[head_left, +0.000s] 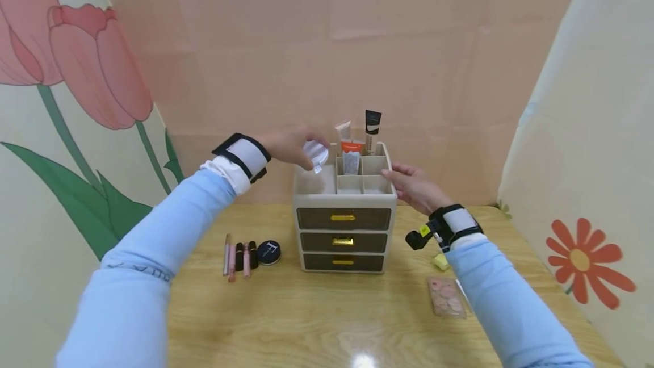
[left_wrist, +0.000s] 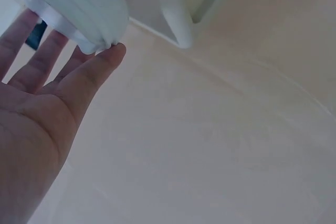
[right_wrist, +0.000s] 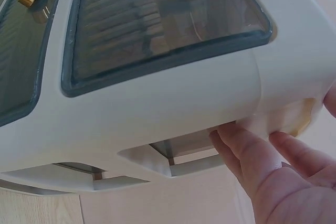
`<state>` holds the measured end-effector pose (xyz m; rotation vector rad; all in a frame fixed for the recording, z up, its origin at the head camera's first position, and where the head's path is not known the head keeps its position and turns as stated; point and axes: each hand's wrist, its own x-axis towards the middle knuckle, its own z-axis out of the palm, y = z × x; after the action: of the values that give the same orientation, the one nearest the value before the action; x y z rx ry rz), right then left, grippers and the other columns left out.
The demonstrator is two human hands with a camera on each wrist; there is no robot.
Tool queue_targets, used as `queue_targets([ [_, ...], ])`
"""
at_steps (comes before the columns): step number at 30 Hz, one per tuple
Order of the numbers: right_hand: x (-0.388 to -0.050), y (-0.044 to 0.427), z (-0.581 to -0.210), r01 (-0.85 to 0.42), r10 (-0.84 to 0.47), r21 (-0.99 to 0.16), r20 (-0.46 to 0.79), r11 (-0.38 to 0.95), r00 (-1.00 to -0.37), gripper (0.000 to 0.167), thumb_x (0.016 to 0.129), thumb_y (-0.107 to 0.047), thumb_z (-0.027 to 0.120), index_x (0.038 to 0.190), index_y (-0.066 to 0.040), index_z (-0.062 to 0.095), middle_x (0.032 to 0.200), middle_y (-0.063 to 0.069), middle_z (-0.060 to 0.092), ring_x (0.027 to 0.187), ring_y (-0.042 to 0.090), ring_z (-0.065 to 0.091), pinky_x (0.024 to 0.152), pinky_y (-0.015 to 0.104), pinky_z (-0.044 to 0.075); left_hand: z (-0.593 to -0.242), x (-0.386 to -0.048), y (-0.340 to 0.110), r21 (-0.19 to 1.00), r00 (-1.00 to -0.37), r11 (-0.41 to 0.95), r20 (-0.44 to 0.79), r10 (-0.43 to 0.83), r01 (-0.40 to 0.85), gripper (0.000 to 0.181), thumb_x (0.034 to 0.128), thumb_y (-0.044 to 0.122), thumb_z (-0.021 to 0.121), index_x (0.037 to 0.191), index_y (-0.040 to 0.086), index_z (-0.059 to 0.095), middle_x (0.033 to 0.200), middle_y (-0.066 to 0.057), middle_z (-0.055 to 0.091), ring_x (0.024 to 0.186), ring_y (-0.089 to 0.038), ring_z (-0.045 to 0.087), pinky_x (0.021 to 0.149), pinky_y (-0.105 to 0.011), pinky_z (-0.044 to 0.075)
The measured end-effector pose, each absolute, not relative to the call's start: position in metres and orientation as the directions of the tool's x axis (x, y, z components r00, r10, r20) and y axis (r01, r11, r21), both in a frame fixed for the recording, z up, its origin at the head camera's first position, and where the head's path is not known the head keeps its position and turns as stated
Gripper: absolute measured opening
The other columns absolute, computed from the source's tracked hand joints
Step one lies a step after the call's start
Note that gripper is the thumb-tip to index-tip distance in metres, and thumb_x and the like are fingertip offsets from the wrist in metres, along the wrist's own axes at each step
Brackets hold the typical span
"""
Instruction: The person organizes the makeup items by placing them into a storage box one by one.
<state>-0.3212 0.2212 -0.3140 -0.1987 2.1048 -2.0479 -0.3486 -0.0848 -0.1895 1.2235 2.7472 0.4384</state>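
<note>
A white cosmetics organizer (head_left: 345, 202) stands on the table, with three dark-fronted drawers and open compartments on top. Above its large left compartment, my left hand (head_left: 293, 145) pinches a round white powder puff (head_left: 315, 153) between thumb and fingers. The puff (left_wrist: 79, 9) has a wrinkled edge in the left wrist view. My right hand (head_left: 415, 186) grips the organizer's right side near the top rim; the right wrist view has its fingers (right_wrist: 252, 153) against the side wall. An orange-topped tube (head_left: 351, 158), a pale tube (head_left: 343, 129) and a black-capped tube (head_left: 372, 132) stand in the small compartments.
Left of the organizer lie several lipstick-like tubes (head_left: 239, 256) and a round black compact (head_left: 268, 252). To the right are a pink palette (head_left: 447, 297) and a small yellow item (head_left: 440, 261), near my right forearm. A peach backdrop (head_left: 434, 72) hangs behind.
</note>
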Motion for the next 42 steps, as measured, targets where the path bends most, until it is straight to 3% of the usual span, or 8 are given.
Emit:
queue_targets([
  [7,-0.321,0.217,-0.316,0.055,-0.217,-0.998,-0.062,0.039,-0.974,0.068,0.098,-0.031,0.058,0.151,0.000,0.027,0.143,0.025,0.040,0.110,0.024,0.058,0.090,0.035,0.052,-0.206,-0.359,-0.073,0.223,-0.689,0.674,-0.017,0.725,0.704,0.054,0.0764,0.011,0.079,0.128,0.010,0.063,0.120,-0.010,0.055,0.104,-0.025,0.050,0.082,-0.035,0.048],
  [12,-0.321,0.216,-0.316,0.059,-0.223,-0.998,-0.065,0.033,-0.973,0.066,0.100,-0.028,0.055,0.151,0.000,0.025,0.144,0.025,0.039,0.114,0.028,0.055,0.091,0.036,0.052,-0.215,-0.364,-0.066,0.156,-0.705,0.702,-0.051,0.708,0.694,0.052,0.0746,0.016,0.081,0.125,0.013,0.066,0.113,-0.006,0.059,0.100,-0.023,0.053,0.080,-0.034,0.049],
  [30,-0.319,0.213,-0.314,0.045,-0.226,-0.998,-0.053,0.041,-0.973,0.066,0.099,-0.030,0.056,0.152,-0.002,0.027,0.144,0.024,0.039,0.119,0.032,0.052,0.092,0.039,0.051,-0.241,-0.382,-0.056,0.102,-0.719,0.730,-0.123,0.684,0.676,0.049,0.0731,0.015,0.079,0.120,0.011,0.066,0.112,-0.007,0.062,0.099,-0.023,0.056,0.079,-0.032,0.050],
  [42,-0.320,0.212,-0.309,0.042,-0.243,-0.998,-0.051,0.044,-0.969,0.069,0.100,-0.032,0.055,0.153,-0.003,0.023,0.146,0.024,0.037,0.121,0.033,0.050,0.092,0.038,0.051,-0.240,-0.381,-0.054,0.154,-0.719,0.737,-0.160,0.676,0.659,0.050,0.0745,0.010,0.076,0.123,0.007,0.063,0.113,-0.008,0.061,0.100,-0.022,0.055,0.081,-0.030,0.049],
])
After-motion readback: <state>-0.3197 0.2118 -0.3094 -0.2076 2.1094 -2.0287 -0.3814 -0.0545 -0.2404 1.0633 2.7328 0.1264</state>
